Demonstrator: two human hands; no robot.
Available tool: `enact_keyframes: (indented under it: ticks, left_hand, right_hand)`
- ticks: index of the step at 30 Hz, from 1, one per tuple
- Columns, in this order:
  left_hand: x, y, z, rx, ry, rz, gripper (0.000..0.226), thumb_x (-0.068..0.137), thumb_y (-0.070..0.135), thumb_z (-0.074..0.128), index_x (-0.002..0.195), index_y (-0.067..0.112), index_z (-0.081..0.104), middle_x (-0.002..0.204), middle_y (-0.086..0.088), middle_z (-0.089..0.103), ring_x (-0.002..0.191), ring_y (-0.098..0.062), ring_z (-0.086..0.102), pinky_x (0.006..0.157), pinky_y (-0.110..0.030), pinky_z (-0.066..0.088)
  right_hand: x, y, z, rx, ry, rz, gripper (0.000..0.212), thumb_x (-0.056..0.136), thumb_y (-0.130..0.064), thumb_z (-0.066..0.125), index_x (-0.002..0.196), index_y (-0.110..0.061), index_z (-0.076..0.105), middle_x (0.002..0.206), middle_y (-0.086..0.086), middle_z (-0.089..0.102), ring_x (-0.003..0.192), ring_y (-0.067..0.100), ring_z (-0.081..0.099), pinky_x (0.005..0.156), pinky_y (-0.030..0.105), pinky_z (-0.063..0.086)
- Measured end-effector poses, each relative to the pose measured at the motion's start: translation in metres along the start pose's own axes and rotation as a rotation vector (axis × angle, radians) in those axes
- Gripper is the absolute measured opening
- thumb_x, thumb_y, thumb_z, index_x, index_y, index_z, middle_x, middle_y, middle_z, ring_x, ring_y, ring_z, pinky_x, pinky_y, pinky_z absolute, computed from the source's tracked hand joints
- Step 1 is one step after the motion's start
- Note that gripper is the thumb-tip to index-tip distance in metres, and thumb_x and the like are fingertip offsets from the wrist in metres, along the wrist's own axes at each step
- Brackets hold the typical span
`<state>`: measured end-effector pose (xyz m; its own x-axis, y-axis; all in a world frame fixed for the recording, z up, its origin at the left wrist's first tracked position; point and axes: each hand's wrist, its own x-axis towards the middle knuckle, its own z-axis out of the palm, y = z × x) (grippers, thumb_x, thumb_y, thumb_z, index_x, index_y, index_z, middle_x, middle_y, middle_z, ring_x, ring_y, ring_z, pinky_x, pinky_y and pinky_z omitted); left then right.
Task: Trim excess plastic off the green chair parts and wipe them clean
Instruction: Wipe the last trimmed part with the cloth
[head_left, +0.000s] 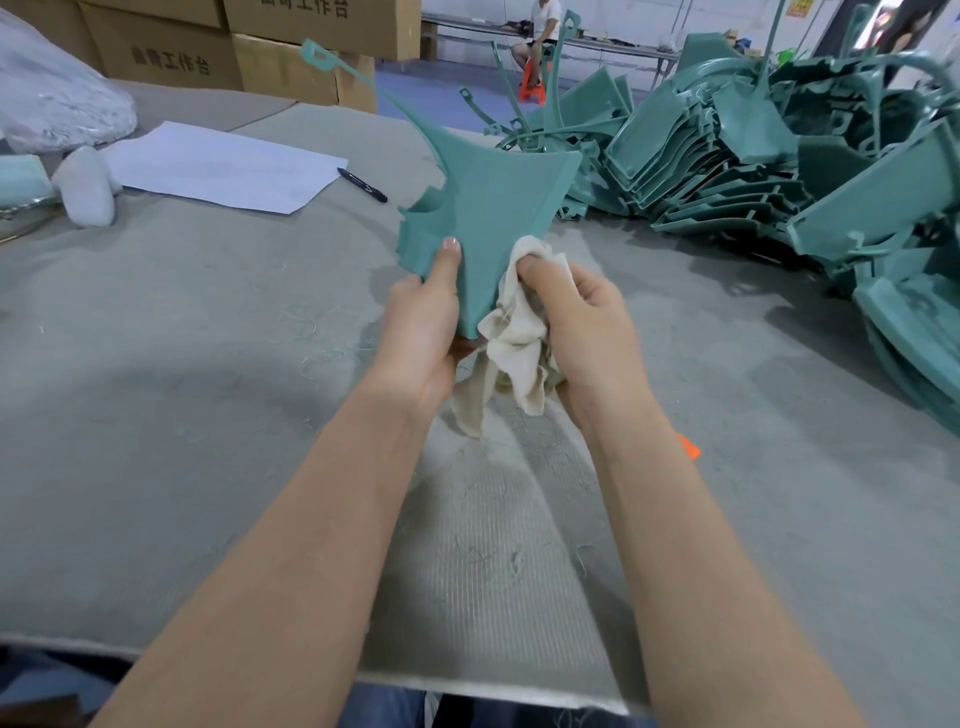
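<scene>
A green chair part (488, 202) stands upright above the grey felt table (208, 364), with a long thin arm reaching up to the left. My left hand (423, 322) grips its lower left edge, thumb pressed on the front face. My right hand (582, 322) holds a crumpled cream cloth (517, 343) against the part's lower right edge. The cloth hangs down between both hands.
A large pile of green chair parts (753, 171) fills the right side of the table. A white sheet of paper (218, 166) and a dark pen (363, 185) lie at the left. An orange object (688, 449) peeks out beside my right forearm. Cardboard boxes (218, 47) stand behind.
</scene>
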<state>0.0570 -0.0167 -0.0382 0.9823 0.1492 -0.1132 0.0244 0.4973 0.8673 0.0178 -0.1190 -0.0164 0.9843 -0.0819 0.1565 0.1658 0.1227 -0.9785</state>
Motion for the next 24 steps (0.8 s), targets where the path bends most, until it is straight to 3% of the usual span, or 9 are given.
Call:
enact_keyframes:
  ticks: [2,7,12,16,19,21,24]
  left_hand:
    - [-0.0006,-0.0005,0.0003,-0.011,0.002,-0.024,0.024,0.098,0.030,0.052,0.099,0.011,0.067,0.085,-0.004,0.074,0.072,-0.017,0.072,0.060,-0.026,0.055]
    - [-0.0049,0.0000,0.0008,-0.045,-0.055,-0.152,0.036,0.100,0.033,0.048,0.119,0.007,0.064,0.111,-0.012,0.070,0.096,-0.025,0.068,0.087,-0.036,0.054]
    - [-0.0075,0.0027,0.0013,-0.085,-0.071,-0.165,0.039,0.100,0.033,0.047,0.124,0.006,0.061,0.117,-0.013,0.068,0.100,-0.026,0.066,0.090,-0.037,0.053]
    - [-0.0092,-0.0011,0.0054,-0.084,-0.082,-0.157,0.037,0.101,0.032,0.046,0.121,0.005,0.063,0.117,-0.014,0.068,0.106,-0.027,0.066,0.096,-0.040,0.051]
    - [-0.0090,-0.0025,0.0055,-0.057,-0.066,-0.144,0.031,0.100,0.030,0.047,0.111,0.008,0.066,0.107,-0.010,0.071,0.089,-0.021,0.070,0.078,-0.031,0.056]
    - [-0.0078,-0.0026,0.0031,-0.062,-0.057,-0.151,0.031,0.100,0.030,0.047,0.112,0.008,0.066,0.107,-0.010,0.071,0.087,-0.020,0.069,0.075,-0.029,0.056]
    - [-0.0061,-0.0013,-0.0003,-0.100,-0.068,-0.167,0.036,0.101,0.031,0.046,0.121,0.005,0.062,0.116,-0.013,0.068,0.101,-0.025,0.066,0.090,-0.036,0.052]
  right_hand:
    - [0.0009,0.0016,0.0002,0.034,-0.010,0.027,0.030,0.093,-0.010,0.053,0.064,-0.014,0.058,0.060,0.002,0.057,0.061,0.019,0.053,0.059,0.031,0.041]
    - [0.0029,0.0060,0.0003,0.153,-0.130,0.086,0.025,0.093,-0.003,0.048,0.070,-0.013,0.052,0.056,0.002,0.055,0.054,0.022,0.057,0.048,0.025,0.040]
    - [0.0029,0.0059,0.0002,0.147,-0.137,0.064,0.027,0.092,-0.003,0.049,0.068,-0.015,0.054,0.053,-0.003,0.056,0.046,0.012,0.055,0.050,0.027,0.039]
    - [0.0038,0.0084,0.0054,0.150,-0.023,0.071,0.034,0.092,-0.013,0.054,0.060,-0.022,0.060,0.061,0.001,0.055,0.059,0.017,0.051,0.061,0.036,0.039]
    - [0.0039,0.0085,0.0057,0.158,0.018,0.076,0.047,0.091,-0.012,0.052,0.047,-0.026,0.053,0.051,-0.007,0.048,0.053,0.012,0.046,0.057,0.031,0.035]
    - [0.0035,0.0087,0.0057,0.152,-0.036,0.073,0.037,0.091,-0.009,0.050,0.056,-0.022,0.052,0.052,-0.005,0.050,0.056,0.018,0.049,0.056,0.032,0.034]
    - [0.0037,0.0093,0.0075,0.156,-0.126,0.083,0.025,0.090,-0.005,0.046,0.069,-0.017,0.052,0.054,-0.001,0.054,0.060,0.025,0.054,0.054,0.035,0.035]
